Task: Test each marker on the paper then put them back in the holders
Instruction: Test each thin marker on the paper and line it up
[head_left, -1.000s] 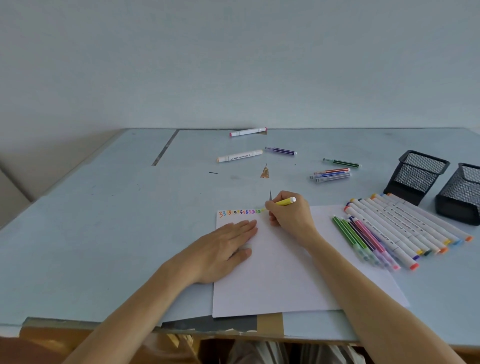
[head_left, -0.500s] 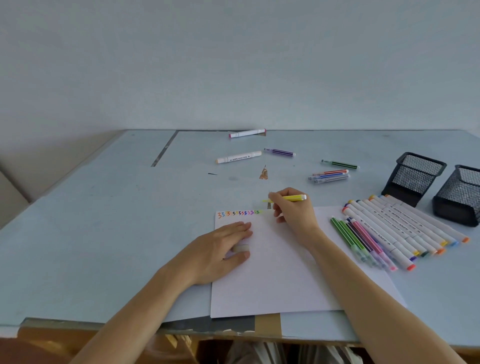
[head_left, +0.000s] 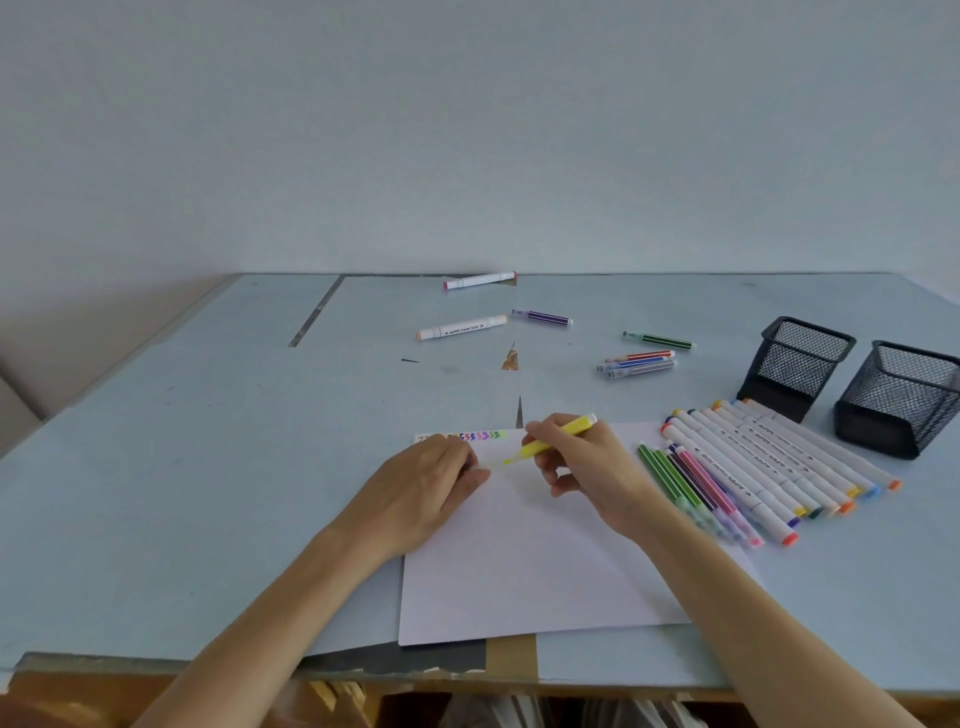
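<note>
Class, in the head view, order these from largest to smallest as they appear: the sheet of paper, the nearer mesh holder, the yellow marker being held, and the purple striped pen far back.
1. Sheet of paper
2. Nearer mesh holder
3. Yellow marker
4. Purple striped pen, though it lies farther away, so this last ranking is unsure.

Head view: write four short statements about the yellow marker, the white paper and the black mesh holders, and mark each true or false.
1. The right hand holds the thin yellow marker. True.
2. The two black mesh holders are full of markers. False: no markers show in them.
3. The row of coloured test marks runs along the far edge of the white paper sheet. True.
4. The left hand rests off the paper. False: it lies on it.
</note>
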